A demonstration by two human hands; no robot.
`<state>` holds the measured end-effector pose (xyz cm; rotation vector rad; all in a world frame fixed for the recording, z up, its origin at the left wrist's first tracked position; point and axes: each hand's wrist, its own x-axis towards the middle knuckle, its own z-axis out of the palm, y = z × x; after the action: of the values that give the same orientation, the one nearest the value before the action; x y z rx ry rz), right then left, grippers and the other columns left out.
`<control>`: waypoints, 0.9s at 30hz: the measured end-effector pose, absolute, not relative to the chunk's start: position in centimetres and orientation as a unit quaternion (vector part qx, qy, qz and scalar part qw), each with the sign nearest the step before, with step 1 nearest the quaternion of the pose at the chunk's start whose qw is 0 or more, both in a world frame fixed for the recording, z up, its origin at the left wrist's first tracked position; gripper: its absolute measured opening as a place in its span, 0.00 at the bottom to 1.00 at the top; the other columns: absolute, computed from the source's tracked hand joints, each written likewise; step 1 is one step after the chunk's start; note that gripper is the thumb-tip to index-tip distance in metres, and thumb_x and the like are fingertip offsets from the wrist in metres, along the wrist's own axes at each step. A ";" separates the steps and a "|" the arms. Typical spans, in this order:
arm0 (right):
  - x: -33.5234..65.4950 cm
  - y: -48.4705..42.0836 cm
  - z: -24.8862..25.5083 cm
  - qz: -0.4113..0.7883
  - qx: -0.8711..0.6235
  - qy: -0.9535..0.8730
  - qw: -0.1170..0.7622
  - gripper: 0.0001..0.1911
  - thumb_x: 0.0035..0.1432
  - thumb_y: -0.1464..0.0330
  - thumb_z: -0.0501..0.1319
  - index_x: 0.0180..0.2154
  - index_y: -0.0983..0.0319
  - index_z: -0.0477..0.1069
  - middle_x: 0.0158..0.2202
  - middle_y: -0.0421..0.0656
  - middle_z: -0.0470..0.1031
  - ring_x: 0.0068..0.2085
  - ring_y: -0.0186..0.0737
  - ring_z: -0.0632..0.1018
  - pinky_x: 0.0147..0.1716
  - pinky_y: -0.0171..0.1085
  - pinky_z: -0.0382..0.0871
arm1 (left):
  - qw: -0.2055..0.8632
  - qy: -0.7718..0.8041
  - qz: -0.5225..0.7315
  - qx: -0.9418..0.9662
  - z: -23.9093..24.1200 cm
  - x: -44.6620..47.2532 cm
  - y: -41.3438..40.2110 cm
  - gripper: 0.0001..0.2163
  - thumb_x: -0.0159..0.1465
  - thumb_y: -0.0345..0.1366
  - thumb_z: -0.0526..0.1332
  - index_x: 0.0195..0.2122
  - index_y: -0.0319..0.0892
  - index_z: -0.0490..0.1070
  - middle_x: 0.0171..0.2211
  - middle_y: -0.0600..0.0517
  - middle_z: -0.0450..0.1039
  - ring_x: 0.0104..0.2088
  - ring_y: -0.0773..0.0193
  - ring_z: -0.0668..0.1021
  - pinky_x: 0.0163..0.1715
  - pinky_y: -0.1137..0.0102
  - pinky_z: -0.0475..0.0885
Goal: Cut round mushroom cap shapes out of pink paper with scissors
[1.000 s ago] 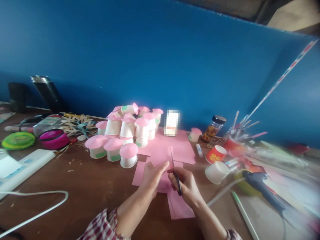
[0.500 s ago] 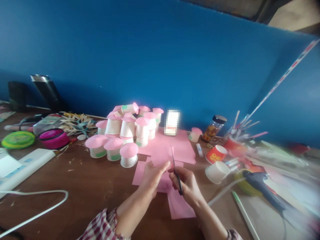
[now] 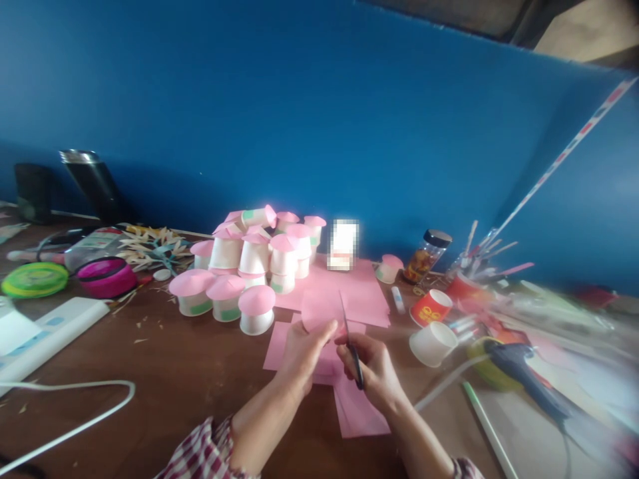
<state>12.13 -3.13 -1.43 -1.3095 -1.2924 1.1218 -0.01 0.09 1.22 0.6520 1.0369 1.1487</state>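
My left hand (image 3: 302, 349) pinches a piece of pink paper (image 3: 319, 309) held up over the brown table (image 3: 174, 372). My right hand (image 3: 372, 369) is closed round black-handled scissors (image 3: 349, 339), whose blades point up into the paper's right edge. More pink sheets (image 3: 357, 409) lie flat under both hands. Behind them stands a cluster of white paper cups with pink cone tops (image 3: 254, 263).
A white paper cup (image 3: 433, 342) and a red cup (image 3: 430, 307) lie on their sides at the right, near a glue gun (image 3: 524, 372), a jar (image 3: 426, 256) and pens. At the left are a pink bowl (image 3: 107, 276), a green lid (image 3: 34, 279), a white power strip (image 3: 44, 332) and a cable (image 3: 74, 406).
The hands, scissors and pink paper stay almost where they were; only a slight shift of the view.
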 end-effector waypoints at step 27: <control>12.4 -3.1 -1.7 0.456 -0.526 -0.535 0.479 0.18 0.50 0.58 0.64 0.36 0.67 0.72 0.16 0.35 0.62 0.18 0.29 0.63 0.17 0.30 0.54 | 0.669 0.451 0.509 0.300 1.3 0.0 0.0 0.07 0.46 0.34 0.68 0.25 0.36 0.74 0.19 0.49 0.74 0.20 0.61 0.76 0.20 0.70 0.70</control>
<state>12.43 -3.08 -1.75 -1.2840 -1.3062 1.1121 0.03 -0.01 1.27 0.6758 1.0167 1.1471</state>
